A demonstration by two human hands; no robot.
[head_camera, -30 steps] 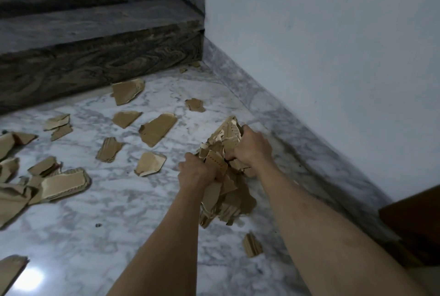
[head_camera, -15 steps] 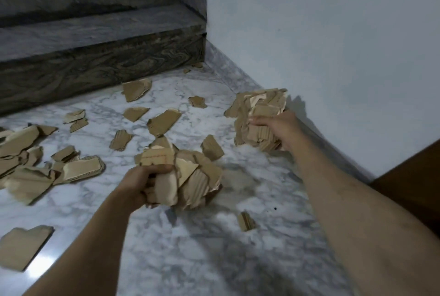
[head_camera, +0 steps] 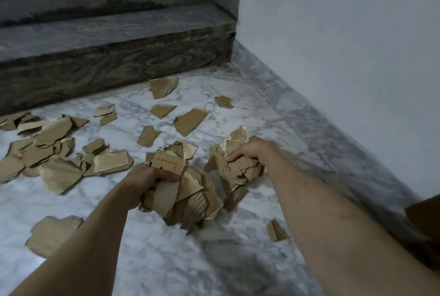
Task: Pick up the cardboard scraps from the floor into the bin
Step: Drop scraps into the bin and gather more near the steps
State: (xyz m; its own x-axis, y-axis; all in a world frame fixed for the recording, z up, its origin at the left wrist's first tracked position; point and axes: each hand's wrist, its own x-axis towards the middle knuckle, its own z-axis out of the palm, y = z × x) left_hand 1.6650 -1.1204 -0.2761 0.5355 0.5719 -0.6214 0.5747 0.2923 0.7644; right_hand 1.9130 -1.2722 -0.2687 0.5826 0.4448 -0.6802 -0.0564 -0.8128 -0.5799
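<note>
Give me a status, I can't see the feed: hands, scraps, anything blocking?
Left hand shut on a scrap bundle. Right hand shut on a second bundle. Many loose scraps on marble floor. Nothing blocking; bin not clearly visible.

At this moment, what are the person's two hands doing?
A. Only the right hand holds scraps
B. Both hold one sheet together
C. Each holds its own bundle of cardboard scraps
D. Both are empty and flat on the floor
C: the left hand has its grip closed on one bundle of scraps, and the right hand on a separate bundle.
</note>
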